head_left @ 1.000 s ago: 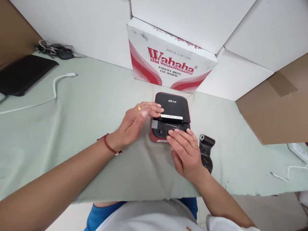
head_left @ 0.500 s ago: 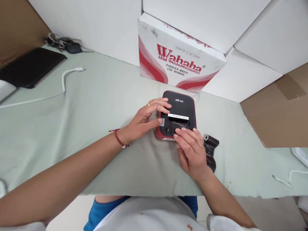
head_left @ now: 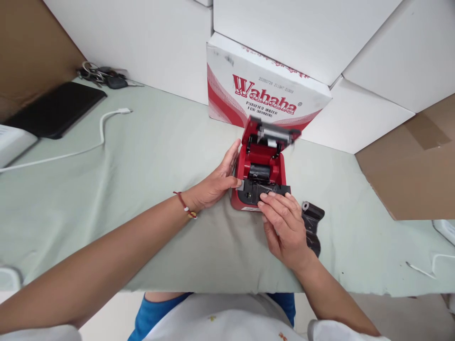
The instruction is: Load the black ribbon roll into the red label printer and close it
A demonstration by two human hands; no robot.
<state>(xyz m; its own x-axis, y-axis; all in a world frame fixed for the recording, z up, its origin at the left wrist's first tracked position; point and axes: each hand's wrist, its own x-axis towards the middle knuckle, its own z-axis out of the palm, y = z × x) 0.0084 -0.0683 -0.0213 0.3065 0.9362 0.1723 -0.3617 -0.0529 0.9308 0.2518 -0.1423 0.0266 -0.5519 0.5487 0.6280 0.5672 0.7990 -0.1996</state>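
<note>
A small red-and-black label printer (head_left: 235,199) stands on the cloth with its lid (head_left: 272,132) raised and slightly blurred. Inside the red bay lies a roll of black film (head_left: 259,171), and a strip of it runs forward over the black front panel. My left hand (head_left: 218,187) grips the printer's left side, its thumb on a grey button (head_left: 241,185) and its fingers along the wall. My right hand (head_left: 284,222) is closed at the front edge, fingertips pressed together on the film strip (head_left: 258,191). Its thumb is partly hidden beneath the fingers.
Beside my right hand lies a loose black film piece on a core (head_left: 313,222). A Wahaha carton (head_left: 266,90) stands behind the printer. A black phone-like slab (head_left: 60,109), keys (head_left: 103,76) and a white cable (head_left: 102,125) lie at left; another white cable (head_left: 423,269) at right.
The printer's lid has swung up and back, exposing the film roll inside. My left fingers have moved from the lid to the printer's left side. My right hand stays at the front.
</note>
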